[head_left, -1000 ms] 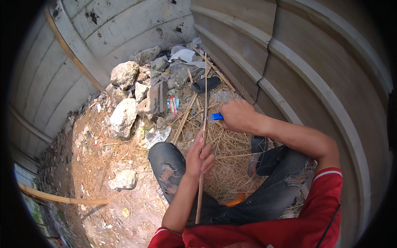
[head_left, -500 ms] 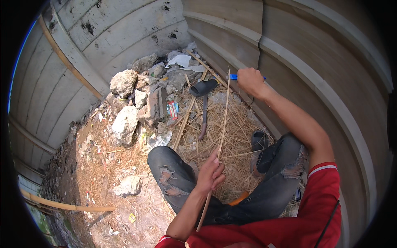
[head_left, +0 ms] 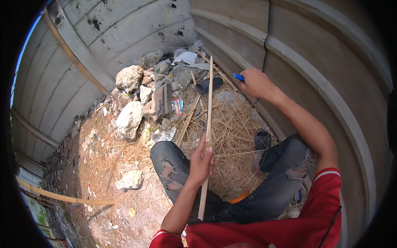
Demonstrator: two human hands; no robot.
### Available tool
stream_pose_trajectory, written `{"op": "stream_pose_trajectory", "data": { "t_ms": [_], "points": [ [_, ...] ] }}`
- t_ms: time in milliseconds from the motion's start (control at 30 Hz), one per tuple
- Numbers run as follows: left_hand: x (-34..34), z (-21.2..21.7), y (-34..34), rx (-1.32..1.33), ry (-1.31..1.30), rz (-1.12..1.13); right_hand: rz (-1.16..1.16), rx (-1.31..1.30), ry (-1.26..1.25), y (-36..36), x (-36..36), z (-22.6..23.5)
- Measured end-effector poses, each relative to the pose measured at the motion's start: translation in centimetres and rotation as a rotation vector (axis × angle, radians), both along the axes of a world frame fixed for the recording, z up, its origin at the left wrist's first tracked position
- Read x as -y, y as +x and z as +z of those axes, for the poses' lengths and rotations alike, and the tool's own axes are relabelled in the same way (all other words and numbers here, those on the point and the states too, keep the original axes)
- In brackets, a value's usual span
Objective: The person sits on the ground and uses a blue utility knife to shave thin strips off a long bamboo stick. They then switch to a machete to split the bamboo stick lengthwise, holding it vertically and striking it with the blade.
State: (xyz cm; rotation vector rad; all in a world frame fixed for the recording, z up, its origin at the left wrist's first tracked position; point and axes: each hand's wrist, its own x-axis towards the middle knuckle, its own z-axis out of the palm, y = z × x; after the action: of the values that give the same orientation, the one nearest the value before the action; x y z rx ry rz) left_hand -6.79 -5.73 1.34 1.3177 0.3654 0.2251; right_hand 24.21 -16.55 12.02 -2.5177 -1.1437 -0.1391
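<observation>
Along the far left, a pale panelled wall [head_left: 136, 25] with dark stains near the top. Below it, a yellowish pole [head_left: 62, 196] jutting in over sunlit, littered ground [head_left: 153, 202]. Next, a heap of rough rocks [head_left: 129, 120], well apart from either hand. Then the left hand [head_left: 202, 165], closed around a long, thin wooden strip [head_left: 209, 103] partway along, between the bent knees [head_left: 166, 151]. Extends away from the body, with the far end crossing in front of a dark sandal [head_left: 204, 87]. Judging by the slimness, probably light, fairly stiff near the grip and springier toward the free far end; dry-looking, so unlikely to slip, though possibly splintery along the edges. Best held as now, partway along, with fingers wrapped round the flat sides and kept off any sharp edge. Behind it, a bed of loose straw-like pieces [head_left: 237, 124]. Farther right, the right hand [head_left: 257, 82], clamped on a small blue tool [head_left: 238, 77], apart from the strip; working end too small to make out. At far right, a brown ribbed wall [head_left: 314, 82].
</observation>
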Motion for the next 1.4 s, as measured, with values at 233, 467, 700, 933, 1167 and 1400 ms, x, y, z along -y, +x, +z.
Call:
{"op": "stream_pose_trajectory", "data": {
  "t_ms": [233,467,700,933,1167,1400],
  "points": [
    [-1.3,3.6,4.7,0.12,0.002,0.135,0.391,0.055,-0.217,-9.9,-2.5,-1.8],
    [1.2,2.7,5.9,0.155,-0.303,0.067,0.21,0.168,-0.1,-3.9,-4.2,-3.3],
    [-1.6,3.6,6.2,0.268,-0.425,0.037,0.349,0.092,-0.064,-7.1,-4.2,-3.4],
    [0.5,4.0,5.7,0.165,-0.274,-0.008,0.112,0.228,-0.028,-2.1,-4.7,-2.5],
    [1.9,1.8,1.8,0.07,-0.169,-0.168,-0.163,0.264,-0.015,5.8,-1.7,-2.3],
    [3.6,0.0,-1.9,0.036,-0.072,-0.47,-0.417,0.054,0.113,10.5,0.8,-1.1]
  ]
}}
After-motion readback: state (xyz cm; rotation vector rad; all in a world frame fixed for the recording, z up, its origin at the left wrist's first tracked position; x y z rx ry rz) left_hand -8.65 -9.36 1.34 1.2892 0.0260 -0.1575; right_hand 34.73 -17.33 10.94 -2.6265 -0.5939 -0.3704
